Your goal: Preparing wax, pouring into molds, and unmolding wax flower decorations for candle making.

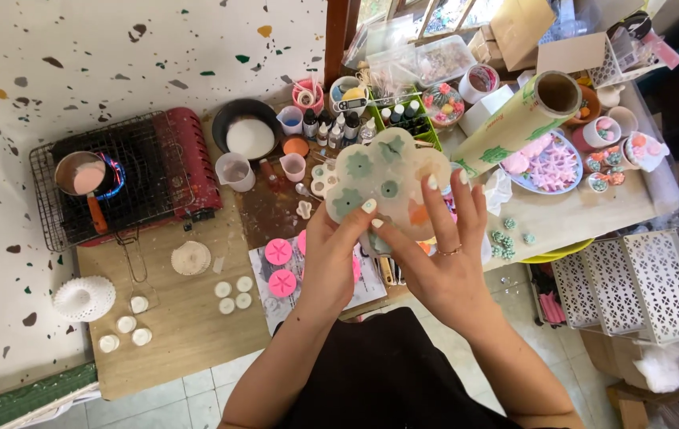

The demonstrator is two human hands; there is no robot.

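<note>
Mould [383, 179], lifted clear of the cluttered table [189, 318], is gripped by left hand [331, 258] and right hand [443, 254], fingers spread across its back to flex it.

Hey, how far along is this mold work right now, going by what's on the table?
Done: white round pieces and pink flower discs lie finished on the wooden table. In hand: the left hand and right hand hold up a translucent mold with green pieces inside. Left: those pieces remain in the mold; a small pot sits on the lit stove.
</note>
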